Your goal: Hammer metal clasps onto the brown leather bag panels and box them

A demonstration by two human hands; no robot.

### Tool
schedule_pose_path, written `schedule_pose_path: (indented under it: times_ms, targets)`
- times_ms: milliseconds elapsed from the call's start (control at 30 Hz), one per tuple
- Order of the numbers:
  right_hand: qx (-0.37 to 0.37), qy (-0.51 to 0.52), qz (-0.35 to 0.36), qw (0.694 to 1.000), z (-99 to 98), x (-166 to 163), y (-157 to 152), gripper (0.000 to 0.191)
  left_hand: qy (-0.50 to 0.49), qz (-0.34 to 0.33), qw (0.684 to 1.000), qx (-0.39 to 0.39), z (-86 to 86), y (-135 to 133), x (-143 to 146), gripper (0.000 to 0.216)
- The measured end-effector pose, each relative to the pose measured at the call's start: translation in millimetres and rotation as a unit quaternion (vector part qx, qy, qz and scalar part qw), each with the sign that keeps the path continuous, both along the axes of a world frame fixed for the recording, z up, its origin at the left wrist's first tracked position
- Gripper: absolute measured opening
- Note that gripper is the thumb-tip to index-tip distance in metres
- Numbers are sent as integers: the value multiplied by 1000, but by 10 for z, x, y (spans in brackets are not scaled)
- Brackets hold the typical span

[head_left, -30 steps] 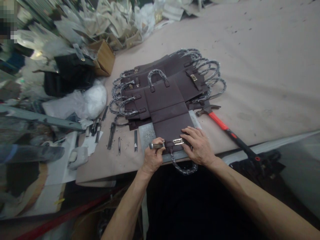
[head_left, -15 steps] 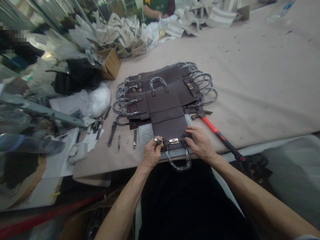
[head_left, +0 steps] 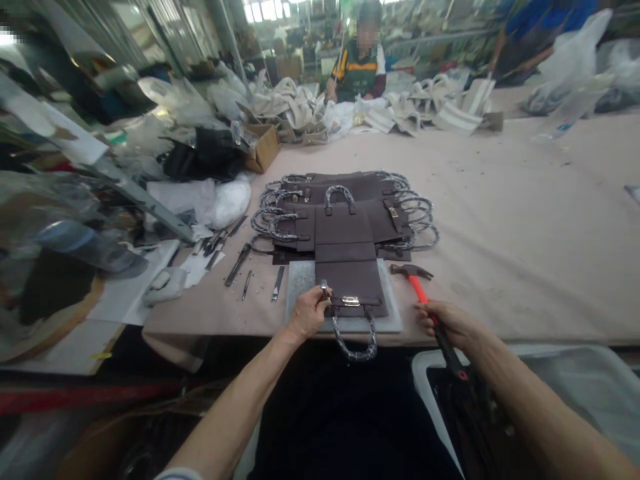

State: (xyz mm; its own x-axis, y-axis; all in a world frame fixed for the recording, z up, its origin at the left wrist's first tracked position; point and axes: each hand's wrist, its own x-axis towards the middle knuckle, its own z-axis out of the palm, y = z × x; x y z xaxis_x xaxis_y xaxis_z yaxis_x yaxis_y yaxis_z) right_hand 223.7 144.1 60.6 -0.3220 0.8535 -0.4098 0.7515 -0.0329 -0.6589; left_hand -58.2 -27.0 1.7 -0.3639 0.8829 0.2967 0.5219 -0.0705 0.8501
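Note:
My left hand (head_left: 309, 312) pinches a short metal punch-like tool (head_left: 325, 287), held upright at the left of a gold clasp (head_left: 351, 301). That clasp sits on a dark brown bag piece (head_left: 350, 275), which lies flat over a grey slab (head_left: 395, 313). A plastic-wrapped handle (head_left: 356, 356) of the piece hangs over the table's front edge. On the right, my right hand (head_left: 445, 321) is wrapped round the red and black handle of a claw hammer (head_left: 418, 285). The hammer's head points away from me.
Behind the slab lies a stack of brown bag pieces (head_left: 295, 223) with wrapped handles. Slim hand tools (head_left: 278, 283) lie at the left. A cardboard box (head_left: 265, 148) and pale bag parts (head_left: 295, 110) are farther back. A co-worker (head_left: 360, 70) sits across; a plastic bin (head_left: 565, 363) stands below right.
My right hand has left the bag piece and closed on the hammer's handle. The left hand keeps the metal tool by the clasp. My view has tilted up.

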Motion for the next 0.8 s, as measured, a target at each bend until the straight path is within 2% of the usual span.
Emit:
schedule_pose_path:
  times_ms: [100,167,233,333,367,433,500,567,667,733,800]
  targets:
    - [-30,75,-37,996,261,-135,-273,22,0,1,1000,-1,-2,-1,11,20]
    - [-14,153,-68,986,501,-222,-451,31,-1,-1,1000,-1,5,-2,13,20]
    - [76,200,-38,976,749,-311,-596,39,-1,-2,1000,-2,18,-1,9,20]
    - [274,138,115,945,1010,-437,-734,38,7,-8,1000,6,39,4,2,18]
    - [315,97,170,929,1063,-473,-760,36,12,-10,1000,8,42,7,0,17]
    - [350,16,265,898,1151,-526,-791,31,21,-6,1000,8,40,10,0,16]
    - [375,-21,312,873,1257,-555,-811,29,23,-3,1000,6,27,12,3,18]
    - [419,16,287,861,1375,-571,-839,29,20,-7,1000,9,8,12,7,19]
    - [487,120,178,847,1448,-592,-899,32,20,-9,1000,11,-15,12,12,18]
    - [482,103,200,847,1393,-590,-925,35,28,-6,1000,4,-20,12,15,17]
    - [426,9,291,857,1311,-569,-915,35,41,-7,999,-5,-22,9,21,16]
